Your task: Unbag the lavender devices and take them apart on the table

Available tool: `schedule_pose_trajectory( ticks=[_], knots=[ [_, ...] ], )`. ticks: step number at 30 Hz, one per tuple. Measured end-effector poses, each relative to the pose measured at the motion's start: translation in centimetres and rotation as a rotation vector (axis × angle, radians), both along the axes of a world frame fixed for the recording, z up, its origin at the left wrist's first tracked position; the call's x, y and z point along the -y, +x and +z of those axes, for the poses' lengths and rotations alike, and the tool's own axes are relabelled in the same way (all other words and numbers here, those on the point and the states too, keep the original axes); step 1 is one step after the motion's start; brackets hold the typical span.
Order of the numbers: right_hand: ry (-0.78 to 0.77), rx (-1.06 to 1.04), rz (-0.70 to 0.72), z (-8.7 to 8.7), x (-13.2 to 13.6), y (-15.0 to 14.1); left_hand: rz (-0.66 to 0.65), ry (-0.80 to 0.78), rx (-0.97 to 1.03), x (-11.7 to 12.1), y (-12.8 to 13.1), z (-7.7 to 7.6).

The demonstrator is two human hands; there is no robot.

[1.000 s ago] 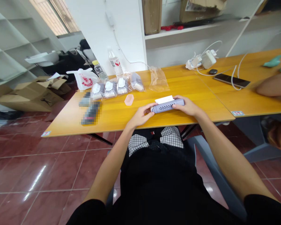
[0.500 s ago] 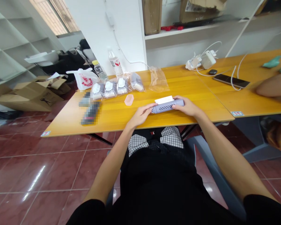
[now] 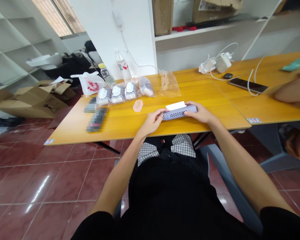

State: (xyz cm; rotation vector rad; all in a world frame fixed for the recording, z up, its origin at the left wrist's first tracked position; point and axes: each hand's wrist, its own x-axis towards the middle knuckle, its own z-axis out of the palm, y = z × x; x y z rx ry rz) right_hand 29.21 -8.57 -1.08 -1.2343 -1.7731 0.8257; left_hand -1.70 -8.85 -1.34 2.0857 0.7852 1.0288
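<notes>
A lavender, elongated case (image 3: pixel 175 114) with rows of small dark holes along its side is held just above the table's front part. A flat white piece (image 3: pixel 175 106) stands up along its far side. My right hand (image 3: pixel 198 112) is closed around its right end, thumb on the near side. At the left end, my left hand (image 3: pixel 153 120) grips it with thumb and fingers, near a small shiny loop (image 3: pixel 162 115). The left fingertips are partly hidden. A pink translucent cup-like piece (image 3: pixel 138 105) lies to the left of the case.
Several bagged grey-and-white items (image 3: pixel 117 94) line the table's (image 3: pixel 72 128) back left, before two bottles (image 3: pixel 124 66) and a white plastic bag (image 3: pixel 90 83). An empty clear bag (image 3: pixel 169 84) lies behind. To the right are chargers (image 3: pixel 222 62), a phone (image 3: pixel 248 85) and another person's arm (image 3: pixel 292 91).
My left fingers have curled in a little more at the case's left end. The right hand keeps its hold, and the case stays almost in place.
</notes>
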Motion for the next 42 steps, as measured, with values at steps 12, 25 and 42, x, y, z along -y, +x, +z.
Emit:
schedule_pose_trajectory(
  ticks=[12,25,42],
  knots=[
    [-0.017,0.005,0.019,0.2,0.0,0.2,-0.111,-0.12,0.088,-0.3,-0.2,-0.6],
    [0.001,0.043,0.005,-0.2,-0.1,0.4,-0.036,-0.007,0.061,0.0,0.2,-0.9],
    [-0.155,-0.006,-0.152,0.3,-0.7,0.1,0.127,0.063,0.052,1.5,0.5,-0.2]
  ],
)
